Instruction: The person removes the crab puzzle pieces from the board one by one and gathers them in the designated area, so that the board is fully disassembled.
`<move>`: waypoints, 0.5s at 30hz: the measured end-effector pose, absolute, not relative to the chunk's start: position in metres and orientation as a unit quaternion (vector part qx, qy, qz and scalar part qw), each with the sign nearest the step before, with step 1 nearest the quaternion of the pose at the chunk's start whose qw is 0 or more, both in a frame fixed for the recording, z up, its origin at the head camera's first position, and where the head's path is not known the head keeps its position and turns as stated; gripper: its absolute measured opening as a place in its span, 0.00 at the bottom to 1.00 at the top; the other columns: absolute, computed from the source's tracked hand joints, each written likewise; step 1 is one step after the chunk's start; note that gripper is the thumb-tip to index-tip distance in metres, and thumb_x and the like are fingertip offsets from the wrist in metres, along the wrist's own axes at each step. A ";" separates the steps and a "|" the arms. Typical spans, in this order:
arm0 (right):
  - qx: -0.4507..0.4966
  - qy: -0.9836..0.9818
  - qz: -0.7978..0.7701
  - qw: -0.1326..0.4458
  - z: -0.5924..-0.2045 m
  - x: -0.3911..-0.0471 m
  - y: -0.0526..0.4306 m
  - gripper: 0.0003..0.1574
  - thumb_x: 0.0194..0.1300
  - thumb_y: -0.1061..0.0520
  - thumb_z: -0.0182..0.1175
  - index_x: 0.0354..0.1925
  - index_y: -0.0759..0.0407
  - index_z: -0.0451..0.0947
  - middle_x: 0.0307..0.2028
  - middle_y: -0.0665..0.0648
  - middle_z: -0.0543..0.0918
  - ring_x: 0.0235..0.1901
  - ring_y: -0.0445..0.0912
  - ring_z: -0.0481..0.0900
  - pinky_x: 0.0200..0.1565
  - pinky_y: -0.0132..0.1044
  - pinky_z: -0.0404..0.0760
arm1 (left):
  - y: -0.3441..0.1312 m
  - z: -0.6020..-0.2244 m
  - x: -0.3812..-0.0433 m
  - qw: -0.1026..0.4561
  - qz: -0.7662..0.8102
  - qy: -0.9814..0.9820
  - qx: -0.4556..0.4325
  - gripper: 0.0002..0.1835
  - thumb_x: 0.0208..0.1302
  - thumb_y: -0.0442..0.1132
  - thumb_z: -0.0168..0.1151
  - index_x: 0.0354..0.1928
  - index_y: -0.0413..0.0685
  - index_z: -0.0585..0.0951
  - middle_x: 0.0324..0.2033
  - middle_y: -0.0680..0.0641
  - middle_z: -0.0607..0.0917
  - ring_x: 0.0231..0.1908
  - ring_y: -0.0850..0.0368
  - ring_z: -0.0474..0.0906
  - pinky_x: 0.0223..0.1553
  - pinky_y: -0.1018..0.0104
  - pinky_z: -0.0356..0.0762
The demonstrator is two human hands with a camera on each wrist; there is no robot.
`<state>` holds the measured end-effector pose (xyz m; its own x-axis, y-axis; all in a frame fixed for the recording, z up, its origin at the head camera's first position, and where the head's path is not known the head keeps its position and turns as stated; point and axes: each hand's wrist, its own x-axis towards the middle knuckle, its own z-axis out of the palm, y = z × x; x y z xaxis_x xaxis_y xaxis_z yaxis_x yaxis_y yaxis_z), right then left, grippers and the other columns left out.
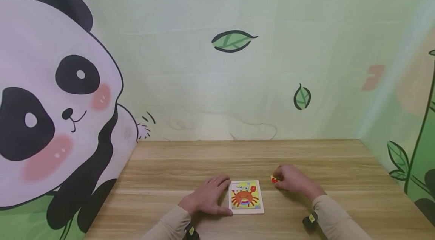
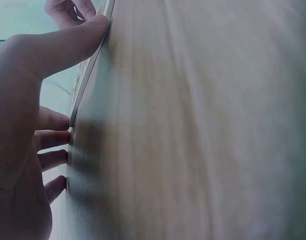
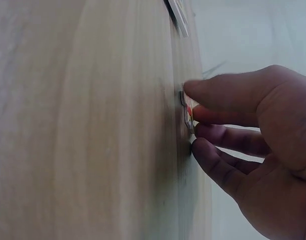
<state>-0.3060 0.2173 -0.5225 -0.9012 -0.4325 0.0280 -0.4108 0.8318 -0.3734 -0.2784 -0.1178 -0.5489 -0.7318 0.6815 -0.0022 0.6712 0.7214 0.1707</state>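
Note:
A square crab puzzle [image 1: 245, 195] in a pale frame lies on the table, its picture showing an orange crab on yellow. The picture's upper left corner is pale, with none of the yellow print. My left hand [image 1: 211, 196] rests at the frame's left side, fingers spread, thumb at the near left corner and forefinger at the far left one. To the right of the frame, my right hand [image 1: 291, 178] pinches a small puzzle piece [image 1: 273, 179], red and yellow, between thumb and fingers. In the right wrist view this piece [image 3: 188, 114] is tilted on edge, close over the tabletop.
The wooden table [image 1: 163, 179] reaches back to a pale green wall cloth [image 1: 190, 81] printed with a panda and leaves. A dark wrist strap [image 1: 310, 222] hangs below the right sleeve, and another strap [image 1: 192, 231] is at the left wrist.

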 end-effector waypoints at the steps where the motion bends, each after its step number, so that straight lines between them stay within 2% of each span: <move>1: -0.221 0.957 -0.188 0.028 -0.522 -0.306 0.217 0.13 0.53 0.58 0.72 0.38 0.60 0.85 0.33 0.51 0.81 0.32 0.42 0.77 0.36 0.37 0.80 | -0.118 -0.549 -0.278 0.033 0.081 0.927 0.365 0.56 0.50 0.79 0.55 0.72 0.47 0.62 0.71 0.46 0.63 0.70 0.49 0.59 0.71 0.49 0.58; 15: -0.208 0.960 -0.183 0.027 -0.523 -0.306 0.216 0.15 0.52 0.59 0.72 0.40 0.60 0.84 0.33 0.51 0.82 0.33 0.41 0.77 0.37 0.39 0.81 | -0.118 -0.547 -0.279 0.033 0.080 0.927 0.366 0.56 0.50 0.79 0.55 0.72 0.47 0.62 0.70 0.46 0.64 0.70 0.50 0.60 0.71 0.50 0.58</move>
<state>-0.3059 0.2163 -0.5234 -0.9123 -0.4089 0.0236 -0.3889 0.8466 -0.3634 -0.2785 -0.1178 -0.5473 -0.7304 0.6830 -0.0025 0.6724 0.7197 0.1730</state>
